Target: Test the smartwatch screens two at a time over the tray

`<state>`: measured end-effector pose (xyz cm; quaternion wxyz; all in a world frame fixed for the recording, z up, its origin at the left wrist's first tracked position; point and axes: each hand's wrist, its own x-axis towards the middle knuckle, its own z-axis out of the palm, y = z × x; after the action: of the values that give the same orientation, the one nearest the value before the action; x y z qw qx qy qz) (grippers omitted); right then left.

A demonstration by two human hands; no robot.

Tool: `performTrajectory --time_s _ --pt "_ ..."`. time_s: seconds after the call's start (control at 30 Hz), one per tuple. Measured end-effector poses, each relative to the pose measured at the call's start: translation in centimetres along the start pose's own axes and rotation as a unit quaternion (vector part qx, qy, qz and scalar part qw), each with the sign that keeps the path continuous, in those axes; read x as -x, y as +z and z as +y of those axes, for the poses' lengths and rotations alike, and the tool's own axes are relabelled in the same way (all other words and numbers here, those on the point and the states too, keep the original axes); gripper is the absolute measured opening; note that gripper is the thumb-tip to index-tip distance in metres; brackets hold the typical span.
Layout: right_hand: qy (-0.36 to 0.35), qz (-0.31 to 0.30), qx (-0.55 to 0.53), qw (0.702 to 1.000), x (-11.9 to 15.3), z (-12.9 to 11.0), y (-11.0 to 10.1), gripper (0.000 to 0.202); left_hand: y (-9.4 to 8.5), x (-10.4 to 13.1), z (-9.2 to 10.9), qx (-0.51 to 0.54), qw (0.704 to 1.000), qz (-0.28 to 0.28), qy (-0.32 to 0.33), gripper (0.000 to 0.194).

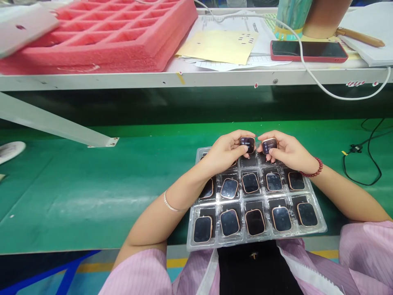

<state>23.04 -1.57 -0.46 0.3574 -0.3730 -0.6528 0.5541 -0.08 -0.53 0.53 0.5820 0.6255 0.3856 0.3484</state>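
My left hand (225, 152) holds a small rose-gold smartwatch body (247, 144) with its screen lit, thumb on the glass. A second lit watch body (269, 145) sits in my right hand (287, 152), tilted toward the first. Both hands hover over the far row of a clear plastic blister tray (319, 224) on the green belt. Several dark-screened watch bodies (254, 221) lie in the tray's compartments. My left forearm hides part of the tray's left side.
A white shelf (196, 77) runs across above the belt, carrying a pink foam tray (101, 37), papers (219, 46), a red-cased phone (308, 50) and a white cable (325, 88). Black wires (365, 162) lie at the right on the green belt (92, 188).
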Motion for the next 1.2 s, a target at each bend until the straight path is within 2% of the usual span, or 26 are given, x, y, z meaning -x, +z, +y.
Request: performTrajectory --time_s 0.07,0.2,0.3,0.47,0.7,1.2 --pt "0.009 0.002 -0.012 1.0 0.0 0.0 0.0 0.023 0.0 0.0 -0.1 -0.002 1.0 -0.003 -0.008 0.031" --pt "-0.004 0.016 -0.015 1.0 -0.1 0.1 0.0 0.024 0.0 -0.1 -0.3 -0.01 1.0 0.017 0.01 0.035" --pt "-0.024 0.012 0.004 1.0 -0.1 0.2 0.0 0.04 0.0 -0.1 -0.4 -0.012 1.0 0.014 0.018 0.043" --pt "-0.032 -0.003 0.016 0.999 0.0 -0.2 0.0 0.044 0.0 0.0 -0.1 -0.032 0.999 0.018 0.022 0.044" --pt "0.022 0.004 -0.008 1.0 0.0 -0.3 0.1 0.025 0.2 0.1 1.0 -0.017 0.999 0.017 -0.024 0.025" --pt "0.03 0.005 -0.017 0.999 -0.1 -0.3 0.2 0.023 0.5 0.1 0.9 -0.015 1.0 0.012 -0.013 0.021"
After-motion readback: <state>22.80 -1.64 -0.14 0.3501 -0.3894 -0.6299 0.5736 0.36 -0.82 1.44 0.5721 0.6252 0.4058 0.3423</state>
